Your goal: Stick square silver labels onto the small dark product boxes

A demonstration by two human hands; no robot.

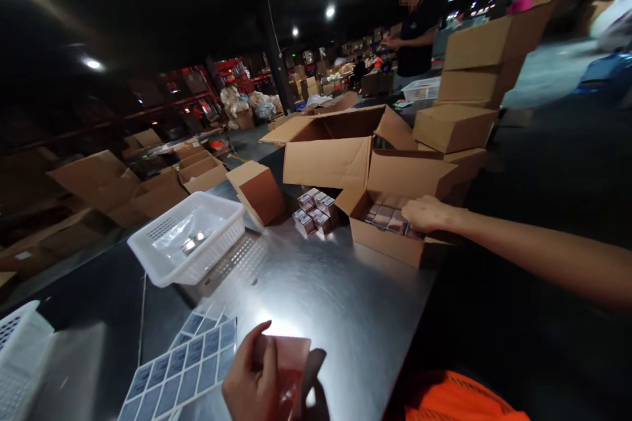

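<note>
Behind the shiny metal bench [316,289] is a dark warehouse with round ceiling lamps [330,11], red shelves [232,72] and a black pillar [271,59].

Single head view looks forward and down, close over the steel table [316,302].

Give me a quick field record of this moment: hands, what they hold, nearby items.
left hand: holds a small pinkish box low over the metal table
right hand: reaches into open carton, on the small boxes inside
beside left hand: label sheet
centre: cluster of small boxes, white basket
background: a person standing
</note>
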